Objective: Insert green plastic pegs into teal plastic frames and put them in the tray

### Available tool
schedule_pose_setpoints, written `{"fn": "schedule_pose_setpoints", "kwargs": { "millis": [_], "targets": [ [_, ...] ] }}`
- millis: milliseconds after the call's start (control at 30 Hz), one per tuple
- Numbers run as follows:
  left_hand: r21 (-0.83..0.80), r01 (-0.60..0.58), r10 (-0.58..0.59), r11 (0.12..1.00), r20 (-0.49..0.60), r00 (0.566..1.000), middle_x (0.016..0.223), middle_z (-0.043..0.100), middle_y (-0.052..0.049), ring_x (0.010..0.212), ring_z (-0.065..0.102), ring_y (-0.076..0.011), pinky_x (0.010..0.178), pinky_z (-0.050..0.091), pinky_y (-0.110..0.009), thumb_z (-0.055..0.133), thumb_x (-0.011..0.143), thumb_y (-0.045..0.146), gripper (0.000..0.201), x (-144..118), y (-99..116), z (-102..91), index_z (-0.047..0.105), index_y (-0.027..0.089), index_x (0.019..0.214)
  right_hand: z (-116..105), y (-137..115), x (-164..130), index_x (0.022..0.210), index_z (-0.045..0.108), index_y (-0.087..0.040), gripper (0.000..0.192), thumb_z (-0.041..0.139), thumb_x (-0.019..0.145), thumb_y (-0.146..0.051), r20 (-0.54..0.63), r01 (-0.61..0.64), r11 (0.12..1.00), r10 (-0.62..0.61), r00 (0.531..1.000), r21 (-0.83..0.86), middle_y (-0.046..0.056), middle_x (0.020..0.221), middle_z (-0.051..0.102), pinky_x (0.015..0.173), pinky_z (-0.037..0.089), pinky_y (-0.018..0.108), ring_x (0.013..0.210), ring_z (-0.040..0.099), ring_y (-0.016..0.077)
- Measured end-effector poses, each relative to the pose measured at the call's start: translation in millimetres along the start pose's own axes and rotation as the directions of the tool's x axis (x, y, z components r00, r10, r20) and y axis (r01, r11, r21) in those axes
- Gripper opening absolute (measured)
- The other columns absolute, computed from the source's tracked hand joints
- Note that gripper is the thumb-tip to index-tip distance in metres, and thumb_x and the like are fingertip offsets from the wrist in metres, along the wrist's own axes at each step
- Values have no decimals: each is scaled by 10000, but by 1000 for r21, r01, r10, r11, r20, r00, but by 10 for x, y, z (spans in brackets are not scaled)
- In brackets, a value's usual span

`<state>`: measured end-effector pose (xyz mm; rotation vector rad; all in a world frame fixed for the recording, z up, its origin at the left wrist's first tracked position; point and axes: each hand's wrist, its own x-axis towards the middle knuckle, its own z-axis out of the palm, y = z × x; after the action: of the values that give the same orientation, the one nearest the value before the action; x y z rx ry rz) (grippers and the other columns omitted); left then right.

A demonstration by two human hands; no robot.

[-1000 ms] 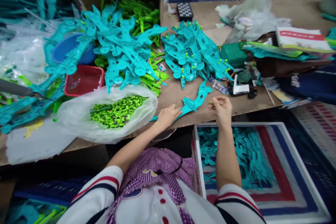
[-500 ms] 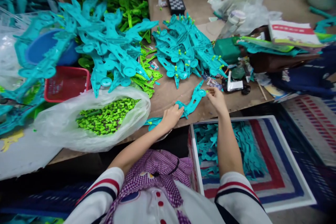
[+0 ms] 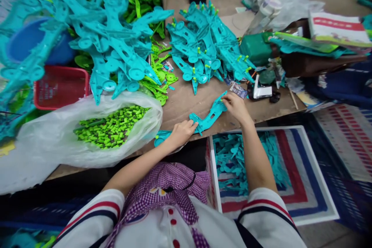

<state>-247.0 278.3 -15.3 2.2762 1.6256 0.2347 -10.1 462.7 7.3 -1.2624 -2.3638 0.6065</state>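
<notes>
A: Nearest the front edge of the brown desk (image 3: 186, 102), what is each hand doing?

B: The left hand (image 3: 180, 133) lies flat on the near end of a long, flat turquoise plastic part (image 3: 207, 118). Its fingers are curled down and pressed onto the piece, pinning it to the desk just beside the front edge.

A: And the other one?

B: The right hand (image 3: 236, 107) sits at the far end of that same part. Its fingers are bunched together at the round tip; a speck of lime green shows there, but I cannot tell whether they pinch anything.

A: So how does the part lie?

B: Its long axis runs slantwise, from the front edge by the left hand up and to the right toward the right hand. Each hand covers one end, with the bare middle between them.

A: What sits to the left?

B: A clear plastic bag of small lime-green pegs (image 3: 112, 126), mouth open, near the left hand along the front edge, well apart from the right hand.

A: Further back?

B: A heap of turquoise parts with green pegs fitted (image 3: 205, 48) lies past the right hand toward the desk's middle. A larger pile of bare turquoise parts (image 3: 110, 46) rests toward the far left corner, beside a red mesh basket (image 3: 59, 87).
</notes>
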Motion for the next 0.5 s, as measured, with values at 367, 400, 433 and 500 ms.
{"fn": "schedule_pose_setpoints", "kwargs": {
  "millis": [367, 400, 433, 500],
  "targets": [
    [47, -20, 18, 999, 36, 999, 1042, 620, -117, 930, 586, -213, 696, 464, -295, 342, 998, 246, 375, 12, 8, -33, 541, 201, 1313, -7, -12, 67, 985, 647, -194, 188, 480, 904, -223, 115, 75, 978, -53, 992, -197, 106, 975, 621, 782, 454, 364, 908, 590, 258],
    [46, -23, 21, 999, 33, 999, 1042, 619, -115, 934, 585, -212, 697, 463, -293, 351, 996, 242, 371, 11, 7, -30, 540, 202, 1313, -4, -17, 85, 988, 650, -190, 190, 482, 908, -226, 148, 82, 971, -49, 988, -226, 110, 983, 624, 786, 450, 362, 916, 589, 261],
    [45, -25, 24, 999, 29, 999, 1041, 618, -114, 937, 584, -212, 696, 463, -293, 359, 994, 237, 367, 11, 6, -25, 538, 202, 1313, -1, -24, 103, 992, 653, -186, 194, 482, 912, -230, 182, 90, 962, -43, 982, -259, 113, 990, 628, 787, 446, 360, 921, 590, 262],
    [48, -27, 26, 998, 23, 999, 1040, 617, -114, 934, 584, -213, 687, 461, -295, 365, 992, 229, 367, 13, 3, -13, 534, 200, 1316, 12, -44, 136, 1009, 657, -170, 219, 466, 923, -235, 241, 108, 936, -25, 970, -335, 123, 1005, 630, 783, 441, 357, 920, 595, 264]
  ]
}}
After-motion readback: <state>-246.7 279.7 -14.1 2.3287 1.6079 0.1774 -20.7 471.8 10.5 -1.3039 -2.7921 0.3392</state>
